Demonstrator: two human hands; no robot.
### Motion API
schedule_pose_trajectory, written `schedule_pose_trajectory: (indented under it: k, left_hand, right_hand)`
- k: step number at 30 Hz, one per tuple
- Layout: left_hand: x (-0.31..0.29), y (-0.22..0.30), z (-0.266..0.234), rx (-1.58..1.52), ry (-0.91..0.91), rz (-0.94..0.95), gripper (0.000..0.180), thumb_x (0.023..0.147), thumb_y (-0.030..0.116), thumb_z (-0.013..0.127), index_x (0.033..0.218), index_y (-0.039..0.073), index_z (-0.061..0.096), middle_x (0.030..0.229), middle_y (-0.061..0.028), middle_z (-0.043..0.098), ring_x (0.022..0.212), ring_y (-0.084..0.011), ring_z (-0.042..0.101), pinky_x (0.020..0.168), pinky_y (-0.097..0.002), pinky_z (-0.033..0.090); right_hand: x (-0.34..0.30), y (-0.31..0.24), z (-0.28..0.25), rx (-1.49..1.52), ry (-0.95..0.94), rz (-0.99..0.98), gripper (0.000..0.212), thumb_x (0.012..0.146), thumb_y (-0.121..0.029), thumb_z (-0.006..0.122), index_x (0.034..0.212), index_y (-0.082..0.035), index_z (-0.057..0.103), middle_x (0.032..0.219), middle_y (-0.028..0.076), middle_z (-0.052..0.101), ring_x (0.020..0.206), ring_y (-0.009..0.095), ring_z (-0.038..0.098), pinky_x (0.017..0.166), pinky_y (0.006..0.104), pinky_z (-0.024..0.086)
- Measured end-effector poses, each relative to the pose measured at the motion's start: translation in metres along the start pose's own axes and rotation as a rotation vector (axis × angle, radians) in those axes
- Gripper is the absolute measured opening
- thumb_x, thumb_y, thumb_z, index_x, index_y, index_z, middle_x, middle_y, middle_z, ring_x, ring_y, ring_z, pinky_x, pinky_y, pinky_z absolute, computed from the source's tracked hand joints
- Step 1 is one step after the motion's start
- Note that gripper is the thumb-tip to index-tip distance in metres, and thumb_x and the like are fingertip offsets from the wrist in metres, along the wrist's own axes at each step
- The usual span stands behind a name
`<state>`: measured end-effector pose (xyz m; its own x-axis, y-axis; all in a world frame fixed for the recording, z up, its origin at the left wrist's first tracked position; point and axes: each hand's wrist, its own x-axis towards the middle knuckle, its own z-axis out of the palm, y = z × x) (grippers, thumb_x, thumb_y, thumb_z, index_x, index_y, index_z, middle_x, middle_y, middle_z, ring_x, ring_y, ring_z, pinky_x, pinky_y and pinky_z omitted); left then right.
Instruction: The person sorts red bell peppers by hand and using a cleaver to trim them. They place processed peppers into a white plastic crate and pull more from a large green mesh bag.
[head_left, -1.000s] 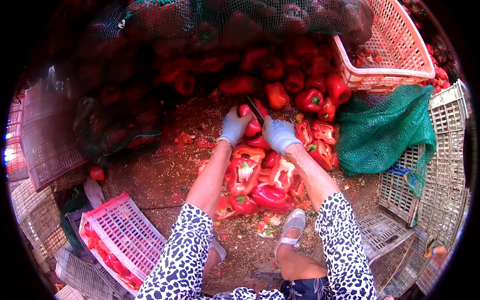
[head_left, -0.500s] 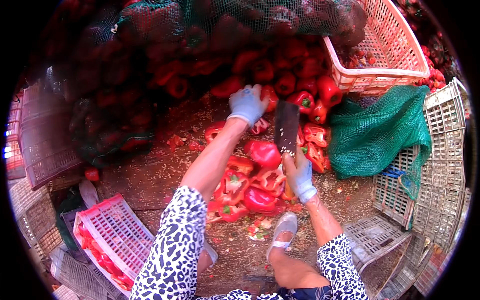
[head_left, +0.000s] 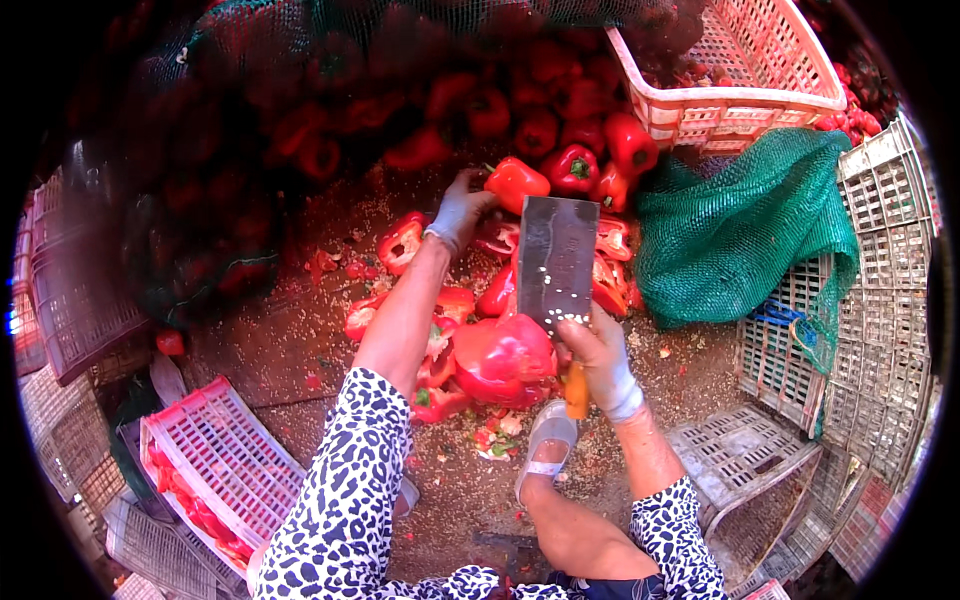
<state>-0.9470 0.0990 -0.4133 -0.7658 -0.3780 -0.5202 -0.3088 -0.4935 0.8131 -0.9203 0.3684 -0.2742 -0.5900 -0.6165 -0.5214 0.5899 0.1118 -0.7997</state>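
My gloved left hand (head_left: 463,208) has its fingers closed at the left side of a whole red bell pepper (head_left: 517,183), in front of the pepper heap. In my gloved right hand (head_left: 604,362) is a cleaver (head_left: 557,250), its wide dark blade pointing away from me with pale seeds stuck near the handle. The yellow handle end (head_left: 577,390) shows below my fingers. Under the blade and my left arm lie cut-open red peppers, among them a large glossy piece (head_left: 503,358) and a half with pale flesh (head_left: 402,243).
Whole red peppers (head_left: 572,168) are heaped at the far side beneath green netting. An orange crate (head_left: 740,100) and a crumpled green mesh sack (head_left: 745,235) lie to the right. A pink crate of red pieces (head_left: 225,455) leans at near left. Seeds litter the brown floor (head_left: 290,350).
The cleaver has turned to show its broad face and shifted slightly left. My left hand has moved left, with the red bell pepper now visible at its fingertips.
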Motion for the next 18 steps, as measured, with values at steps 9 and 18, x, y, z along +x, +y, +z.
schedule_pose_trajectory:
  k: [9,18]
  left_hand:
    - [-0.022,0.023,0.001,1.063,0.338,0.544,0.057,0.078,0.032,0.07,0.128,0.009,0.055,0.127,-0.0185,0.056,0.111,-0.0372,0.058,0.093,-0.0448,0.047]
    - [0.007,0.048,0.05,1.967,-0.327,0.575,0.062,0.072,0.043,0.073,0.122,0.011,0.056,0.124,-0.014,0.059,0.109,-0.0313,0.061,0.089,-0.0422,0.048]
  right_hand:
    - [-0.004,0.029,-0.001,-0.157,0.291,-0.174,0.02,0.097,-0.015,0.05,0.11,-0.001,0.056,0.073,0.001,0.059,0.06,0.008,0.055,0.054,0.0255,0.045]
    - [0.001,0.02,-0.008,-0.334,0.347,-0.355,0.024,0.096,-0.014,0.053,0.116,-0.001,0.057,0.084,0.001,0.063,0.069,0.006,0.053,0.06,0.0242,0.045]
